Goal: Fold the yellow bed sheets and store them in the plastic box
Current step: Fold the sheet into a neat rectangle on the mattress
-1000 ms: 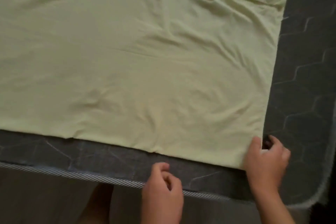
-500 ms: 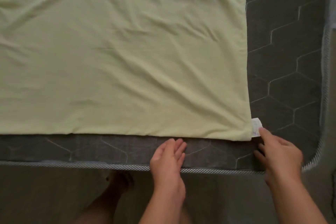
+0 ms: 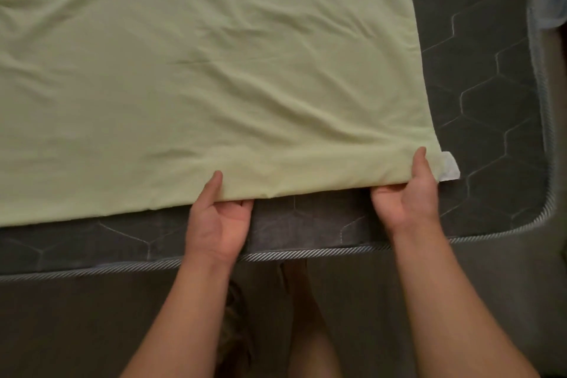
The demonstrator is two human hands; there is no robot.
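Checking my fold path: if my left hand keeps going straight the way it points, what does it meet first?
Only more of the yellow sheet; the left hand already grips its near edge, and nothing else shows ahead.

sheet: pale yellow bed sheet point(image 3: 199, 86), spread flat and lightly creased
place: lies on a dark grey quilted mattress point(image 3: 491, 86), reaching out of view at the top and left
near edge: lifted a little off the mattress at two spots, towards the right corner
right edge: runs straight, slanting slightly, well inside the mattress border
tag: small white label point(image 3: 449, 168) sticks out at the near right corner
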